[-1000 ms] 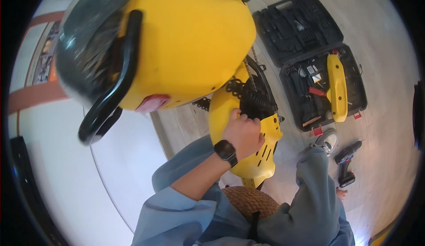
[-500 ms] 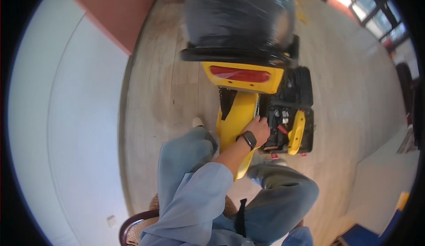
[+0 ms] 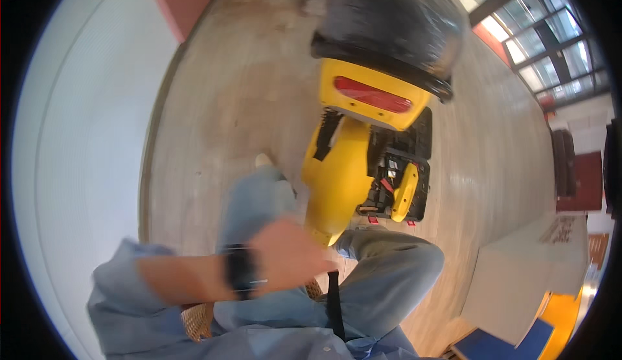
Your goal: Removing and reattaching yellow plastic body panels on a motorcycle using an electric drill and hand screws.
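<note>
My left hand [image 3: 291, 253], with a black watch at the wrist, is smeared by motion over my lap, just below the yellow curved body panel [image 3: 334, 185]; its finger state is unclear. Above stands a yellow vehicle part with a red lamp [image 3: 372, 94], topped by a black seat [image 3: 392, 23] in clear plastic wrap. Right of the panel, an open black tool case [image 3: 414, 133] lies on the floor, holding small tools and a yellow elongated piece [image 3: 405, 191]. My right hand is out of view.
A white wall [image 3: 91, 139] runs along my left, ending at a pink wall [image 3: 178, 0]. At right are a pale cabinet [image 3: 505, 276], a yellow chair [image 3: 557, 321], a blue board [image 3: 499, 347], and dark seating [image 3: 564, 159]. Glazed windows or doors [image 3: 544, 42] stand at far right.
My left hand has left the yellow panel and moved back and leftward over my lap. The view has swung up to show more of the room.
</note>
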`<state>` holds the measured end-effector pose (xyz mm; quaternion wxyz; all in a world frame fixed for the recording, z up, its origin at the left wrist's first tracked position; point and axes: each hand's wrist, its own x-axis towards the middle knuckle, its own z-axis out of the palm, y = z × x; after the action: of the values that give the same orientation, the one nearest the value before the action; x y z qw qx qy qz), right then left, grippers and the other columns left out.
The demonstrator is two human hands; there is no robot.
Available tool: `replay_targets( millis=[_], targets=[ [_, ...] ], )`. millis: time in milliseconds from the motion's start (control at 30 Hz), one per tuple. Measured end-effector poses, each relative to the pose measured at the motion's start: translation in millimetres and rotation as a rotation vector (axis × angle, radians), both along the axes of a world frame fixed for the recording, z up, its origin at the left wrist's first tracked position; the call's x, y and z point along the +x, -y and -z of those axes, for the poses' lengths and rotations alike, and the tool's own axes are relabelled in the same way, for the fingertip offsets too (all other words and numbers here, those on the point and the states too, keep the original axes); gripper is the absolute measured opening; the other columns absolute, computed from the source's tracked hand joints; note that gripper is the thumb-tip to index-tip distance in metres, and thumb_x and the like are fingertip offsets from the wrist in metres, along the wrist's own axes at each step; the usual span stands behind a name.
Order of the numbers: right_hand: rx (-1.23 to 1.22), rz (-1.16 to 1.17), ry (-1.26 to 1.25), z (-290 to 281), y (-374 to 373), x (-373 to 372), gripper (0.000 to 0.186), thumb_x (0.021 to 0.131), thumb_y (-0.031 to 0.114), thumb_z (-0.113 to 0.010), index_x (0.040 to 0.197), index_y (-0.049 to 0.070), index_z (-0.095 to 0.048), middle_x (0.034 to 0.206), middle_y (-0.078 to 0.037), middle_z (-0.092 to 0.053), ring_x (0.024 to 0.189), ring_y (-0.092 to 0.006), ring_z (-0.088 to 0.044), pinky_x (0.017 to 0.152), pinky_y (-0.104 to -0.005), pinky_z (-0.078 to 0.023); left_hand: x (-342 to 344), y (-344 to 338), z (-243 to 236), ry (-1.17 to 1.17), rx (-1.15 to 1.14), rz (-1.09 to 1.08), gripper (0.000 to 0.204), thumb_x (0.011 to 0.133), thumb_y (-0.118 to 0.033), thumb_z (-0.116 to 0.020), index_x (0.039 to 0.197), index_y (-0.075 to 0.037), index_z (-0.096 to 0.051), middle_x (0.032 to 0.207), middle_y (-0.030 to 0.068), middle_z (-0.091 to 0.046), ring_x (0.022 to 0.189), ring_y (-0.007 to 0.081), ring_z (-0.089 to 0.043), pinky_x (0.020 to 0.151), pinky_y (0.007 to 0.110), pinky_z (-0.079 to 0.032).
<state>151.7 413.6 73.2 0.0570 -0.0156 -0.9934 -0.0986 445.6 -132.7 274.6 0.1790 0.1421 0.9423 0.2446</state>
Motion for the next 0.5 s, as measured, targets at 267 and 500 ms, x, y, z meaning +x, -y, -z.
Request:
replay_targets(
  millis=[267, 500],
  targets=[
    [-0.098, 0.278, 0.184, 103.8, -18.5, 106.3, 0.052, 0.085, 0.019, -0.064, 0.134, 0.007, -0.047, 0.129, -0.02, -0.053, 0.122, -0.0387, -0.053, 0.097, -0.0476, -0.048, 220.6, 57.5, 43.5, 0.994, -0.43, -0.561, 0.085, 0.084, -0.076, -0.052, 0.113, 0.002, -0.067, 0.102, 0.0245, -0.071, 0.093, 0.04, -0.069, 0.082, 0.048, -0.054],
    [-0.16, 0.543, 0.383, 182.5, 16.9, 187.2, 0.052, 0.085, 0.018, -0.064, 0.132, 0.007, -0.048, 0.129, -0.02, -0.053, 0.122, -0.0382, -0.053, 0.096, -0.0471, -0.049, 239.1, 36.5, 61.9, 1.024, -0.389, -0.549, 0.047, 0.1, -0.05, -0.046, 0.114, -0.008, -0.059, 0.103, 0.0118, -0.071, 0.097, 0.0373, -0.065, 0.083, 0.045, -0.052]
  ],
)
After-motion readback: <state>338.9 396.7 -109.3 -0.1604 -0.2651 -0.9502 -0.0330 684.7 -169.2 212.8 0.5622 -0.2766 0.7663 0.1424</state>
